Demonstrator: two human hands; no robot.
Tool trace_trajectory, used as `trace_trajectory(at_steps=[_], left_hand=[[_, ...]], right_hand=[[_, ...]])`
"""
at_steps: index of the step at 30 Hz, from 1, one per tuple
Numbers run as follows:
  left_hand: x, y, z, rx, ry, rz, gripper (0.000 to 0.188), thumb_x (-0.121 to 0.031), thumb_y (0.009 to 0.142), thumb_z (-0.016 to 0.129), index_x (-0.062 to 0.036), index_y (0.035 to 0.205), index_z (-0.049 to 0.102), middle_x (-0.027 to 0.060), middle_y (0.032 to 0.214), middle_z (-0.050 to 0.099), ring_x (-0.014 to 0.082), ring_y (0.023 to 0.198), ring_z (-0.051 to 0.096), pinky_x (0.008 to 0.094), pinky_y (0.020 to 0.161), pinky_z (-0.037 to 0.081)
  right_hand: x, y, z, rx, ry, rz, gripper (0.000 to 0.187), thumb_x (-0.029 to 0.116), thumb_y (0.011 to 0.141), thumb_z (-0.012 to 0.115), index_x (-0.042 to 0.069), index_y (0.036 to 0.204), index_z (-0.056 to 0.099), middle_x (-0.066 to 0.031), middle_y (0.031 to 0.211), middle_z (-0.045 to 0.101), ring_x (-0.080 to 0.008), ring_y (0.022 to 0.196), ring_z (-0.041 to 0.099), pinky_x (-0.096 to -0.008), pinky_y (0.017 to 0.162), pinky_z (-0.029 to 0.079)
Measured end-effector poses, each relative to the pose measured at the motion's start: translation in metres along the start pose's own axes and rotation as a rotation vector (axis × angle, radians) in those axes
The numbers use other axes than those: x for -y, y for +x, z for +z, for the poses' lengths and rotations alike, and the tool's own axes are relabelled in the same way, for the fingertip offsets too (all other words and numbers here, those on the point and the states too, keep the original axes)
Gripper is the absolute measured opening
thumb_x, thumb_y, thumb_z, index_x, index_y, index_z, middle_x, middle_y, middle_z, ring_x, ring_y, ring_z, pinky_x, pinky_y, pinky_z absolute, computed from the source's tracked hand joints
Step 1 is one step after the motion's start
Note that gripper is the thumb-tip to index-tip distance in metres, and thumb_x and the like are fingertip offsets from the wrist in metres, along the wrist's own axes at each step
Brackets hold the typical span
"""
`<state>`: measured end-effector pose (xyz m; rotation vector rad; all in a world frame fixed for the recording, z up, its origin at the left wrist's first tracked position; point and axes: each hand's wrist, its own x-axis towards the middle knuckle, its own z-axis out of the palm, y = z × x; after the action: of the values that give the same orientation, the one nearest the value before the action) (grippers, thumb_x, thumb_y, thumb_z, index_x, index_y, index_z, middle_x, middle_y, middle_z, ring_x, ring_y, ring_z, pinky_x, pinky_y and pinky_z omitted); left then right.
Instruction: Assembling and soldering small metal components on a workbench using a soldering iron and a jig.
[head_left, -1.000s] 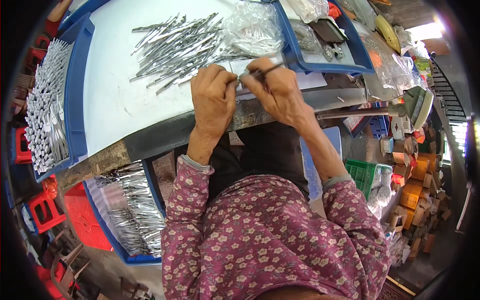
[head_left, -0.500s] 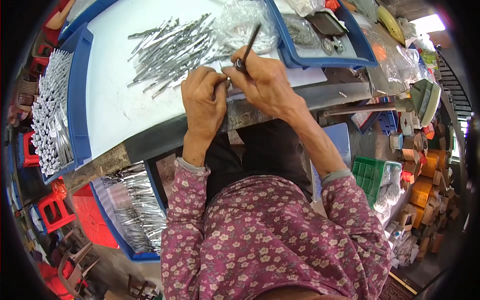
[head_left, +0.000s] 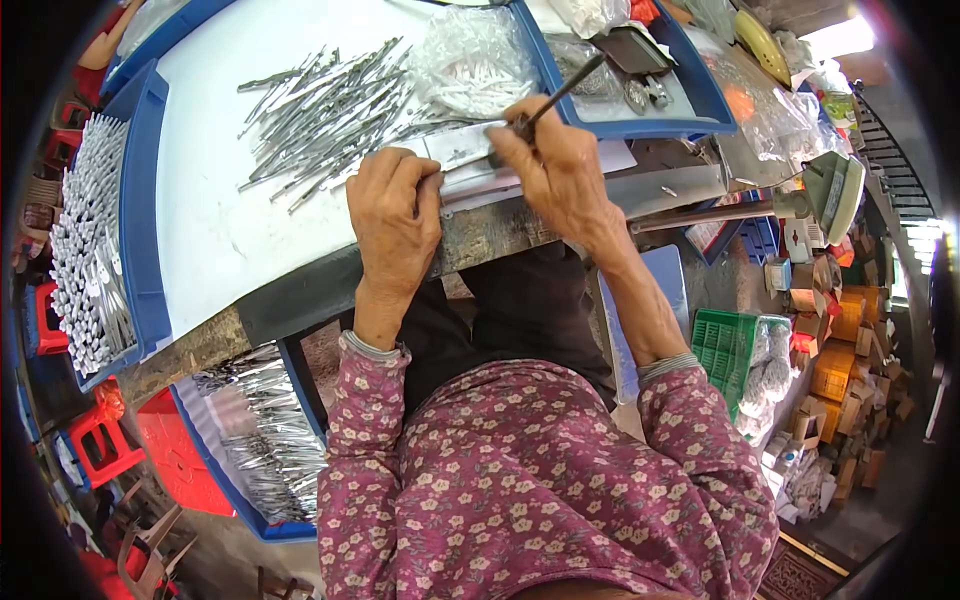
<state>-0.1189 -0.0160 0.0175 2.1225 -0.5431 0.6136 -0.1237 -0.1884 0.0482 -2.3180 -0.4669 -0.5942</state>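
Gripping rod [head_left: 575, 83], right hand [head_left: 562, 172]; box [head_left: 796, 256] print blurred.

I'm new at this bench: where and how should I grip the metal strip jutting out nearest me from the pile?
I'd pinch the metal strip at its near tip, coming from the near left: that slim end juts past its neighbours over the white surface, while its far part lies among the pile.

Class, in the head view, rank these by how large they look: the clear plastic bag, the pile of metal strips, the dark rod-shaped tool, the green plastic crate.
1. Pile of metal strips
2. Clear plastic bag
3. Green plastic crate
4. Dark rod-shaped tool, in the right hand
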Motion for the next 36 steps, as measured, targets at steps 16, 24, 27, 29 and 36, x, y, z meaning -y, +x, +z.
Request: trace_trajectory(at_steps=[16,24,27,29,36], left_hand=[[-0.009,0.006,0.01,0.087,0.074,0.106,0.012,-0.003,0.067,0.065,-0.0031,0.076,0.057,0.0083,0.077,0.05,0.0267,0.077,0.049,0.0368,0.067,0.04],[0.007,0.0,-0.031,-0.077,-0.072,-0.04,0.005,0.001,0.07,0.061,0.0001,0.075,0.057,0.011,0.075,0.053,0.0288,0.071,0.051,0.0365,0.064,0.041],[0.031,-0.007,-0.058,-0.139,0.023,-0.109,0.006,-0.001,0.073,0.06,0.0006,0.078,0.058,0.0124,0.078,0.054,0.0288,0.073,0.053,0.0351,0.066,0.042],[0.045,-0.012,-0.079,-0.157,0.109,-0.192,0.005,-0.003,0.075,0.059,0.0,0.079,0.058,0.0124,0.078,0.055,0.0287,0.075,0.053,0.0351,0.068,0.042],[0.11,-0.032,-0.124,-0.215,0.626,-0.292,0.006,-0.009,0.076,0.059,-0.0039,0.078,0.06,0.0113,0.08,0.057,0.0295,0.078,0.053,0.0401,0.067,0.04]], right_hand=[[-0.008,0.05,-0.02,0.006,-0.035,0.096,0.015,0.014,0.083,0.055,0.001,0.091,0.054,-0.0104,0.064,0.054,-0.0164,0.057,0.05,-0.0292,0.056,0.042],[-0.057,0.076,0.035,0.214,-0.281,-0.006,0.012,0.007,0.074,0.051,0.002,0.082,0.059,-0.017,0.077,0.06,-0.0368,0.072,0.058,-0.042,0.064,0.044],[-0.057,0.077,0.038,0.369,-0.336,0.025,0.011,0.008,0.074,0.052,0.0,0.079,0.056,-0.0192,0.075,0.059,-0.0384,0.072,0.056,-0.0435,0.063,0.043],[-0.058,0.076,0.04,0.374,-0.339,0.008,0.009,0.008,0.074,0.051,-0.001,0.077,0.054,-0.0217,0.072,0.057,-0.0394,0.07,0.055,-0.0451,0.061,0.041],[-0.05,0.075,0.043,0.385,-0.429,-0.087,0.008,0.006,0.075,0.051,0.0,0.077,0.055,-0.0212,0.074,0.057,-0.0397,0.071,0.056,-0.0465,0.063,0.042]])
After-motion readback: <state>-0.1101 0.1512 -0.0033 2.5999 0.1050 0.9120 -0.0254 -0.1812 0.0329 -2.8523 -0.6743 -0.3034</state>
